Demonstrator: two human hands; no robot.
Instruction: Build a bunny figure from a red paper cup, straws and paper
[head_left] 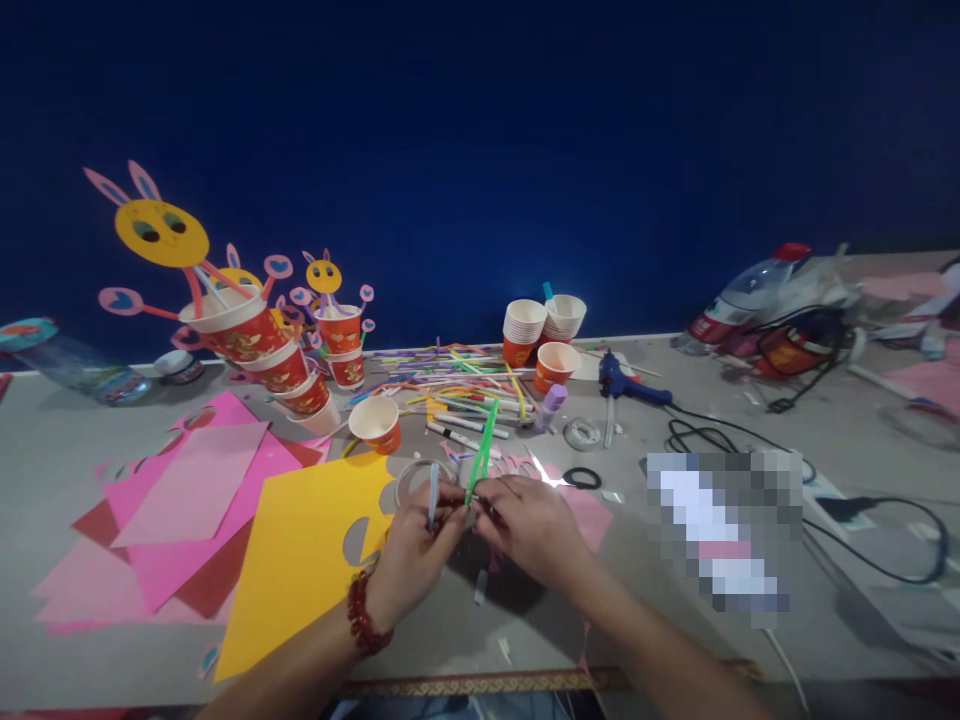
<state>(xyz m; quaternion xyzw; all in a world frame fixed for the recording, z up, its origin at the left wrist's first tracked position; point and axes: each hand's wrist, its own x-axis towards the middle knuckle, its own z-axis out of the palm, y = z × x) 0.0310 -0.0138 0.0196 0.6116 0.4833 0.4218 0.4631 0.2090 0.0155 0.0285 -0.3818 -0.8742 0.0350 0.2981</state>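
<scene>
My left hand [416, 550], with a dark red bead bracelet at the wrist, is closed. A slim pale stick [433, 495], perhaps a pen or straw, stands up between its thumb and fingers. My right hand [529, 525] is closed too, its fingertips meeting the left ones. From between the fingertips rise narrow bright green strips [484, 450] that look like drinking straws, tilted up and slightly right. Their lower ends are hidden by my fingers. A small whitish piece [481, 587] lies on the table below my hands.
Yellow card [292, 540] and pink sheets [195, 480] lie left. Behind stand red cups with paper figures [247, 330], loose straws [450, 370] and markers [461, 438]. A blue glue gun [626, 385] with its cord, a tape roll [583, 433] and bottle [739, 305] are right.
</scene>
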